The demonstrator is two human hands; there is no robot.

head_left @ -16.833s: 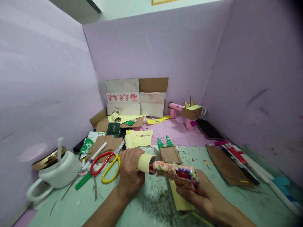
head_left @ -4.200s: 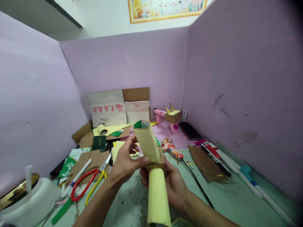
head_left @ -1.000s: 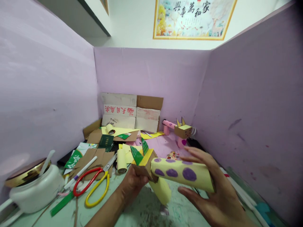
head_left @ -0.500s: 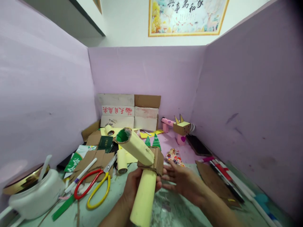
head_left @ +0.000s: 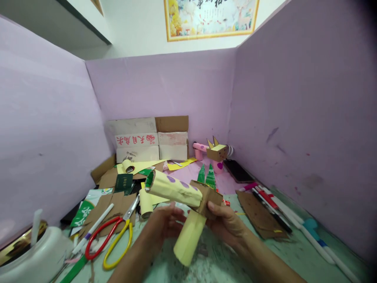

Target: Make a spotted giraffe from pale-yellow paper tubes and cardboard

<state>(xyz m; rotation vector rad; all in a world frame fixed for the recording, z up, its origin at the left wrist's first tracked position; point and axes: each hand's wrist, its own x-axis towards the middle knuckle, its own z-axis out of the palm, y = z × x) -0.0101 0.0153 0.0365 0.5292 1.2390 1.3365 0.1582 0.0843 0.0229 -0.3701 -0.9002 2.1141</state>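
A cardboard craft figure hovers over the table, made of a small brown box (head_left: 209,199) and two pale yellow tubes. The upper tube (head_left: 173,190) points left, with purple spots on its side and a green inside at its open end. The lower tube (head_left: 190,237) hangs down at a tilt. Two green pointed pieces (head_left: 207,175) stand up behind the box, like ears. My right hand (head_left: 228,222) grips the box from the right, thumb on its near face. My left hand (head_left: 166,220) is beside the lower tube, fingers apart and holding nothing.
Scissors (head_left: 108,237) with red and yellow handles lie left among cardboard scraps (head_left: 101,212). A white pot (head_left: 38,253) stands at front left. Behind are a pink cat-like figure (head_left: 217,153) and a phone (head_left: 238,171). Markers (head_left: 272,202) and brown cardboard (head_left: 259,218) lie right.
My right hand, open before, now grips the box, while my left hand has let go. The figure has turned, bringing the purple spots into view. The camera view has shifted.
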